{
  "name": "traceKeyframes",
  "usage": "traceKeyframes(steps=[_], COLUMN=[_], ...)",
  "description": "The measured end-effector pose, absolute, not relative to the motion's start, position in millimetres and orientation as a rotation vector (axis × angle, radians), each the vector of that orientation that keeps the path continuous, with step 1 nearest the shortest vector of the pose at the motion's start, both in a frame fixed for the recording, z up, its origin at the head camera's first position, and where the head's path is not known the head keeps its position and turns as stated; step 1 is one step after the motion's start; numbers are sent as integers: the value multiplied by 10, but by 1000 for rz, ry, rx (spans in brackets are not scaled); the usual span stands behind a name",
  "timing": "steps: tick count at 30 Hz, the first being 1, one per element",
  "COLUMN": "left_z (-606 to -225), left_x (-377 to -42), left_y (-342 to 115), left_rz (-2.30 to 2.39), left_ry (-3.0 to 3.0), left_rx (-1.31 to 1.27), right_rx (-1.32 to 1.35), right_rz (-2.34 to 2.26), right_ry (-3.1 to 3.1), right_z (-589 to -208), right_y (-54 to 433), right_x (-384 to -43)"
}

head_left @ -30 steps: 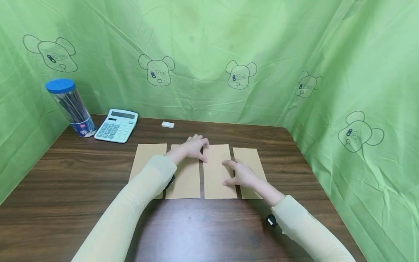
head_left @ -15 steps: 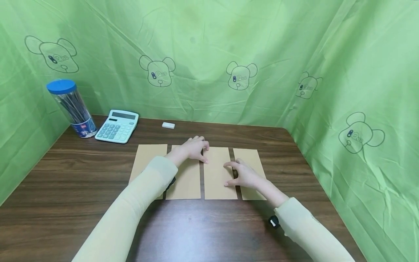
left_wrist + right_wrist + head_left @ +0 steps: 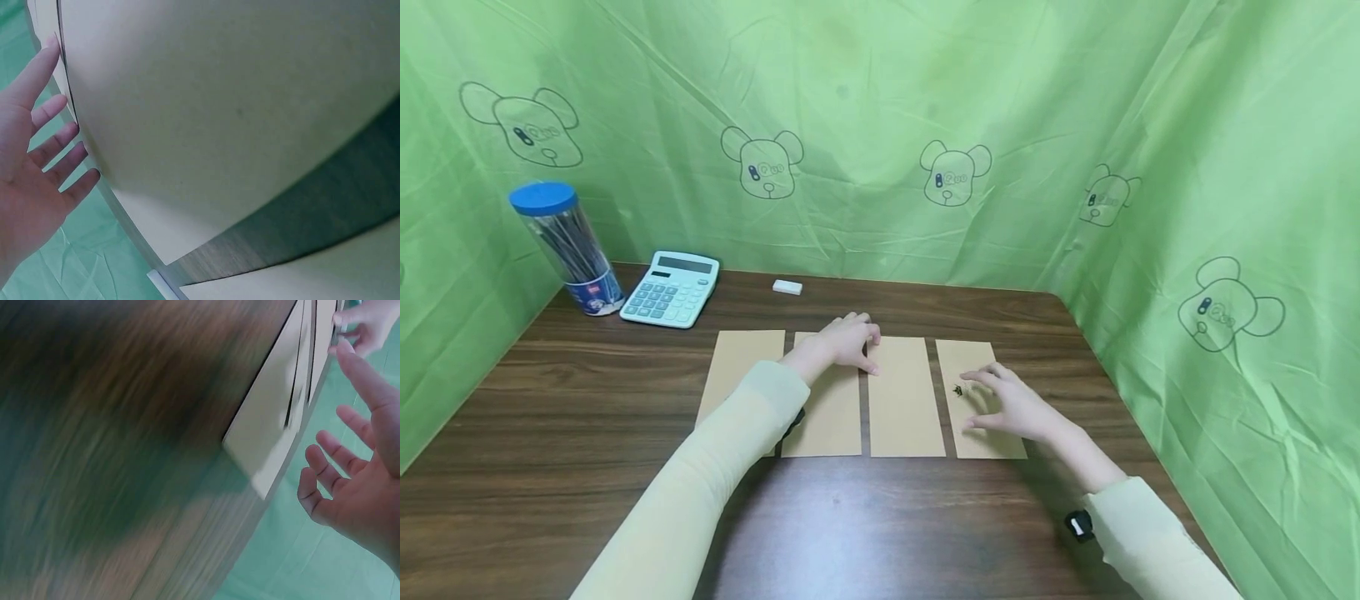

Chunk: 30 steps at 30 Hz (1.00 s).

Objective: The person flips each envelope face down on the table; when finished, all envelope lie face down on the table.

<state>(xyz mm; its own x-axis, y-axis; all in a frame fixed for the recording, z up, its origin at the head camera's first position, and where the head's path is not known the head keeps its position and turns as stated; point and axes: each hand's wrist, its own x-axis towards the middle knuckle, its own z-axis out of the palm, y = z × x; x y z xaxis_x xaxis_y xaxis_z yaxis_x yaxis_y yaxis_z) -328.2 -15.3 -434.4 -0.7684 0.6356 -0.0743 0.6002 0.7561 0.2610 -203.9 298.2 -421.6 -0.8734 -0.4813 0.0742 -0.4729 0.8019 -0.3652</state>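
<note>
Several tan paper rectangles lie side by side on the dark wood table [image 3: 842, 533]. In the head view my left hand [image 3: 844, 340] reaches over the second sheet [image 3: 820, 421], its fingertips right at the left edge of the third sheet [image 3: 906, 400]. The left wrist view shows that left hand [image 3: 37, 156] with fingers spread and nothing in them. My right hand [image 3: 1011, 404] hovers over the rightmost sheet [image 3: 981, 358], thumb and fingers apart. A small dark mark [image 3: 958, 390] shows on that sheet, just left of the fingertips. In the right wrist view the right hand [image 3: 362, 444] holds nothing.
At the back left stands a clear jar [image 3: 568, 242] with a blue lid and dark sticks inside. Beside it lies a light blue calculator [image 3: 670, 289]. A small white block [image 3: 787, 287] sits near the back edge. Green cloth [image 3: 865, 100] surrounds the table.
My right hand has moved right, off the third sheet and over the rightmost one, uncovering the dark mark. The third sheet's top edge has shifted slightly nearer. The left hand has stayed put.
</note>
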Motion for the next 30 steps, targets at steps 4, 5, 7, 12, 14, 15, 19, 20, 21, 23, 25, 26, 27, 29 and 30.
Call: traceKeyframes(steps=[4,5,7,12,14,15,19,20,21,23,25,26,27,29,30], left_z=[-4347,-4351,-4402,-4394,-4338,-4332,-4296,-4282,-4271,-4230,-4207,-4195,-4192,-4197,-4209], left_x=[-3273,-3274,-3306,-3295,-3260,-3256,-3269,-3275,-3281,-3285,-3289,-3285,-3280,-3262,-3254], left_y=[-152,-152,-159,-155,-140,-134,-107,-100,-91,-66,-24,6,42,127,175], left_rz=[380,386,404,385,349,337,298,295,287,269,260,263,264,301,323], left_ry=[2788,2787,2795,2787,2775,2774,2752,2745,2739,2728,2712,2703,2696,2679,2673], left_rx=[1001,1000,1028,1010,981,982,978,972,963,938,930,936,951,991,1012], right_rx=[-744,-739,-725,-722,-746,-745,-726,-708,-693,-684,-685,-684,-686,-689,-691], right_rz=[-492,-464,-427,-399,-399,-413,-451,-459,-466,-456,-441,-434,-427,-415,-410], right_ry=[2979,2977,2958,2914,2910,2901,2874,2868,2864,2867,2871,2872,2872,2874,2874], right_z=[-4211,-4213,-4217,-4269,-4298,-4309,-4343,-4348,-4350,-4354,-4357,-4360,-4362,-4369,-4372], right_y=[3160,3202,3283,3459,3505,3520,3549,3550,3548,3545,3541,3540,3539,3538,3536], right_x=[-2048,-2053,-2064,-2106,-2121,-2125,-2136,-2137,-2138,-2142,-2145,-2147,-2149,-2157,-2161])
